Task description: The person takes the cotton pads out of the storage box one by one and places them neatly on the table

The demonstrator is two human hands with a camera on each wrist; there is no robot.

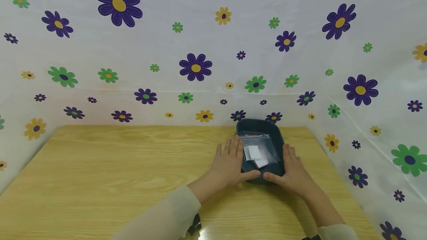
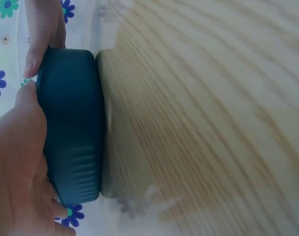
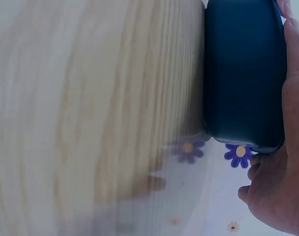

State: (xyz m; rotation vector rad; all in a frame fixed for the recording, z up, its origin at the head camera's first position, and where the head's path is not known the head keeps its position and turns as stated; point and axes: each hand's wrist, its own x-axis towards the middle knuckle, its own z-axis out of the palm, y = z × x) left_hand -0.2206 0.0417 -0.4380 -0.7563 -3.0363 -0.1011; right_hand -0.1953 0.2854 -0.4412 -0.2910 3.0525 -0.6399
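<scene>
Right of centre, straight-fingered left hand (image 1: 228,165) and right hand (image 1: 295,171) touch opposite long sides of a dark-teal rectangular plastic tray (image 1: 257,125)

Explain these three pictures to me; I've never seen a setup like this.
There is no machine here: a person works with two bare hands. The widest picture comes from a camera on the head, looking forward and down; the other two come from cameras on each wrist, so the scene appears sideways. On the wooden table stands a dark teal bin. In it lies a clear bag with white pieces, seemingly inside it. The left hand and right hand touch opposite sides of the bin. Behind hangs a flowered cloth.
</scene>
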